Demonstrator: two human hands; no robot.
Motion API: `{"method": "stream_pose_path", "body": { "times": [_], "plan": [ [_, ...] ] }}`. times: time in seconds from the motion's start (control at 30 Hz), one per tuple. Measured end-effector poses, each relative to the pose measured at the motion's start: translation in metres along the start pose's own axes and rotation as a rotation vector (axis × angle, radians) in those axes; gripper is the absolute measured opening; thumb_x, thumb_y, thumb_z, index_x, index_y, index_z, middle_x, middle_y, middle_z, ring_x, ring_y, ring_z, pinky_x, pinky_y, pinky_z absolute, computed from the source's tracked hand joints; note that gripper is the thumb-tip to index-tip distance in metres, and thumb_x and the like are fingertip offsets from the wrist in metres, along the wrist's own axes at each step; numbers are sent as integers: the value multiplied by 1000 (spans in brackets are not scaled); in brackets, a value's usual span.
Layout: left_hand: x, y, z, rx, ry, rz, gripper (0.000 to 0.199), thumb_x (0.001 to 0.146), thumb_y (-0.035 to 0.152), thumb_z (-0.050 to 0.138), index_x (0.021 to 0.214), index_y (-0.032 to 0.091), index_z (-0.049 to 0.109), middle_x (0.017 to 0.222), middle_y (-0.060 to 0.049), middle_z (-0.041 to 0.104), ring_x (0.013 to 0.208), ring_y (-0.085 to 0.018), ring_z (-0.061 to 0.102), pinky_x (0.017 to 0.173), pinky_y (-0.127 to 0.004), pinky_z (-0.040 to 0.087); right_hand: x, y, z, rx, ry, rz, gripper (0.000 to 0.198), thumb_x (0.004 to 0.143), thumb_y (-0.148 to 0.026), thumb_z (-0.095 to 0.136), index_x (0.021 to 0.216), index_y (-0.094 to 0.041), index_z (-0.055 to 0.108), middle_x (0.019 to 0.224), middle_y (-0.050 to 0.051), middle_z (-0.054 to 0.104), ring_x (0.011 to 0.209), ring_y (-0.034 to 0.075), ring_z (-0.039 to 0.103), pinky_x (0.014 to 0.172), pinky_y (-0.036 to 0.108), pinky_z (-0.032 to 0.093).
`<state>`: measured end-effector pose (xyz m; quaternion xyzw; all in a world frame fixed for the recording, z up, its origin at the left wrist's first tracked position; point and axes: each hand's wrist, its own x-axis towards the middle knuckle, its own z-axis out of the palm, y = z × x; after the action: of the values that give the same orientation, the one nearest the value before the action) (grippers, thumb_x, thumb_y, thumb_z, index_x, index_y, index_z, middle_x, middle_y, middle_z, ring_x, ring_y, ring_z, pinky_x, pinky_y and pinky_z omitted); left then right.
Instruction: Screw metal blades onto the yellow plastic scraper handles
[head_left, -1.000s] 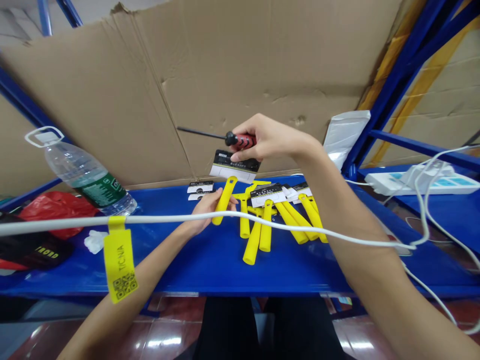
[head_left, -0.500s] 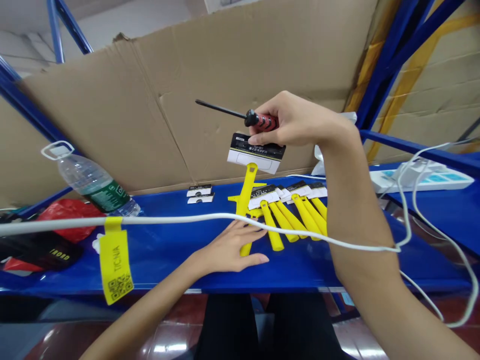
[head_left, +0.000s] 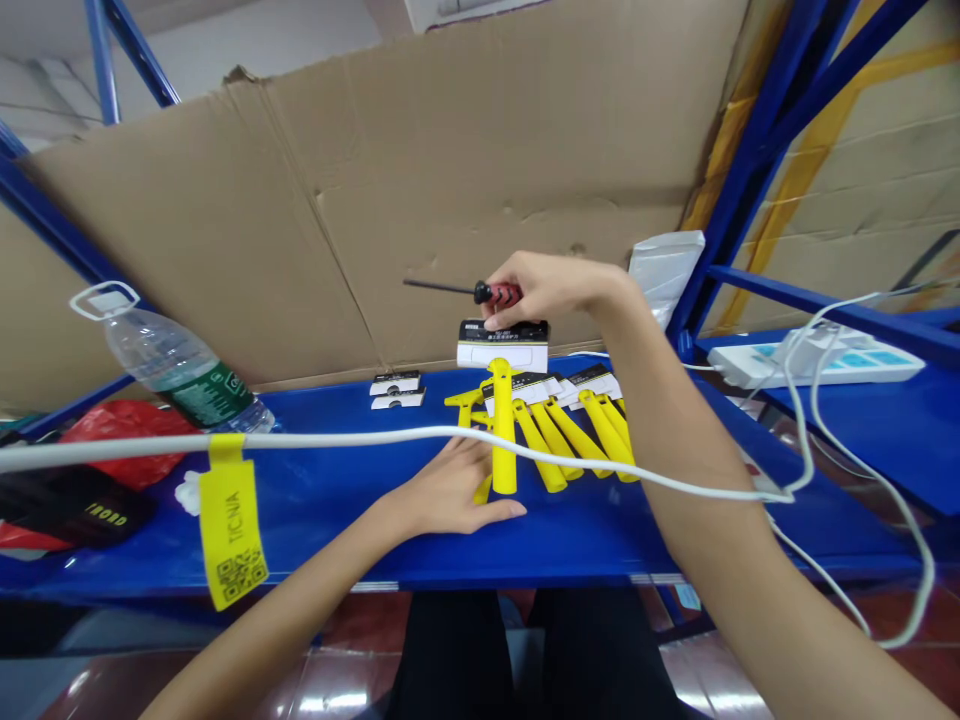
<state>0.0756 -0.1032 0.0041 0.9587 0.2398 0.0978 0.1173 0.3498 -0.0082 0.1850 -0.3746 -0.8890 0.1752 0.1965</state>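
My right hand (head_left: 536, 285) is closed on a screwdriver (head_left: 442, 287) and a yellow-handled scraper (head_left: 503, 400). The screwdriver's shaft points left and its red-and-black grip is in my palm. My thumb presses on the scraper's black-and-white printed head, while its handle hangs straight down above the shelf. My left hand (head_left: 450, 490) lies flat, thumb stretched out, over yellow plastic pieces (head_left: 466, 402) that it partly hides. Just right of these, several more yellow scrapers (head_left: 574, 432) with black-and-white heads lie in a slanted row.
Two small black-and-white cards (head_left: 397, 390) lie at the back of the blue shelf (head_left: 337, 510). A white cable (head_left: 360, 438) with a yellow tag crosses in front. A water bottle (head_left: 184, 365) and red bag (head_left: 124, 435) are left, a power strip (head_left: 885, 362) right.
My right hand has come down with the screwdriver and scraper, and the scraper's handle now hangs more upright. My left hand has shifted slightly left.
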Motion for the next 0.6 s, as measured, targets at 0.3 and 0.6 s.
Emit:
{"method": "stream_pose_path", "body": {
  "times": [0.3,0.6],
  "plan": [
    [-38,-17,1,28,31,-92,88,110,82,55,169,17,62,177,-21,55,170,-41,44,141,-65,32,52,51,65,68,-343,133,22,83,-36,86,91,-17,77,76,-1,66,70,16,52,65,32,38],
    [-50,-25,-5,-16,50,-92,86,109,82,57,165,18,67,176,-19,58,170,-41,44,142,-64,33,72,67,110,76,-431,215,38,77,-49,92,84,-19,70,70,-2,64,67,16,56,64,32,41]
  ]
}}
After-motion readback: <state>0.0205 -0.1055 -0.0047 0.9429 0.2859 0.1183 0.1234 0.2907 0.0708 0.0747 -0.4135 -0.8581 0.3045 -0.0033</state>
